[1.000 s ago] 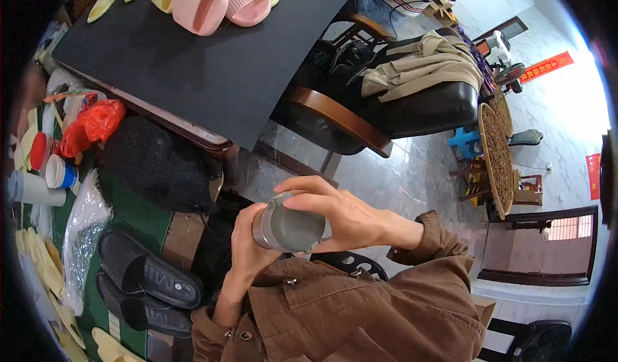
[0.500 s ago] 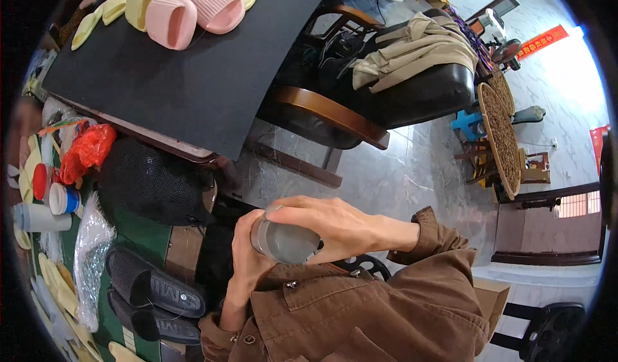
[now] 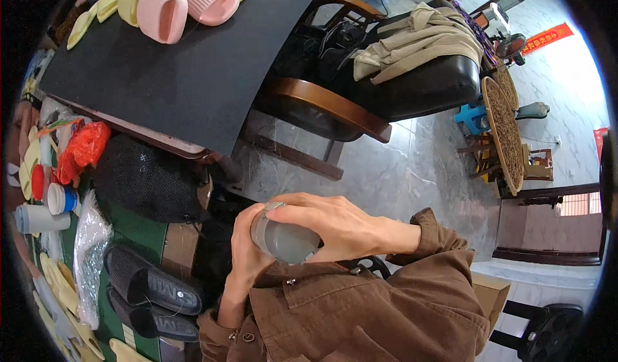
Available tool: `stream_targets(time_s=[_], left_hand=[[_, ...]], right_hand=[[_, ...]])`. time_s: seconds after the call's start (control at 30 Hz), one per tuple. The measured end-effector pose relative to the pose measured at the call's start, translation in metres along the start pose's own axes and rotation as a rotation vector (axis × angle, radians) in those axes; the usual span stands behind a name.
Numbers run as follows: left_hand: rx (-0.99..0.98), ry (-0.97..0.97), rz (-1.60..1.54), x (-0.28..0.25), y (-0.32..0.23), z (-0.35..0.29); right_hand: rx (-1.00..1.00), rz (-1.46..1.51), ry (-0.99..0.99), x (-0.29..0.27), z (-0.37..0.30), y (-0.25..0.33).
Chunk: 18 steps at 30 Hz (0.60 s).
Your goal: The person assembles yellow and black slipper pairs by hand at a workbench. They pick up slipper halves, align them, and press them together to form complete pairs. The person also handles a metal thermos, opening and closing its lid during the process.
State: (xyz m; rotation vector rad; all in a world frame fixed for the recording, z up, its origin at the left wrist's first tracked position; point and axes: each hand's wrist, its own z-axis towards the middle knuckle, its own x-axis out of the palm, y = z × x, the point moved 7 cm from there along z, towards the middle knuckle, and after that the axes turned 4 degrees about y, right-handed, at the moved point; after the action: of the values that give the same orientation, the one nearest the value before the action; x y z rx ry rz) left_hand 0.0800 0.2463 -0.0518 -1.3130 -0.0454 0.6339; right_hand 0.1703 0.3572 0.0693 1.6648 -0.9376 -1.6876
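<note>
A greyish, translucent round cup or bottle (image 3: pixel 288 238) is held between my two hands in front of my brown jacket. My left hand (image 3: pixel 247 243) wraps its left side. My right hand (image 3: pixel 338 223) closes over its far and right sides, with the thumb near a small light clip or tab at the rim. The fingers hide much of the cup's wall, and its contents cannot be made out. Left of my hands, black slippers (image 3: pixel 154 291) lie on a green surface beside a clear plastic wrapper (image 3: pixel 92 265).
Pink slippers (image 3: pixel 168 17) and yellow ones stand on a black-topped table (image 3: pixel 167 85). A red plastic bag (image 3: pixel 84 149), a grey bottle (image 3: pixel 42 219) and a black mesh bag (image 3: pixel 145 178) sit at left. A black chair (image 3: pixel 431 91) bears a beige garment. Another person's hand shows at the far left.
The view has shifted slightly, moving the table and slippers a little up and left in the picture. Both hands keep their grip on the cup or bottle.
</note>
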Motion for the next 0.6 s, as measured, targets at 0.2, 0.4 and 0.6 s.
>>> stream_targets(time_s=[0.2,0.4,0.6], left_hand=[[-0.059,0.041,0.037,0.005,0.005,-0.002],[0.01,0.121,0.134,-0.005,-0.023,0.023],[-0.138,0.069,0.11,-0.021,-0.007,0.004]], right_hand=[[0.048,0.002,-0.037,0.006,-0.002,-0.008],[0.028,-0.11,-0.199,-0.023,-0.015,-0.007],[0.046,-0.577,-0.733,-0.125,-0.046,0.015]])
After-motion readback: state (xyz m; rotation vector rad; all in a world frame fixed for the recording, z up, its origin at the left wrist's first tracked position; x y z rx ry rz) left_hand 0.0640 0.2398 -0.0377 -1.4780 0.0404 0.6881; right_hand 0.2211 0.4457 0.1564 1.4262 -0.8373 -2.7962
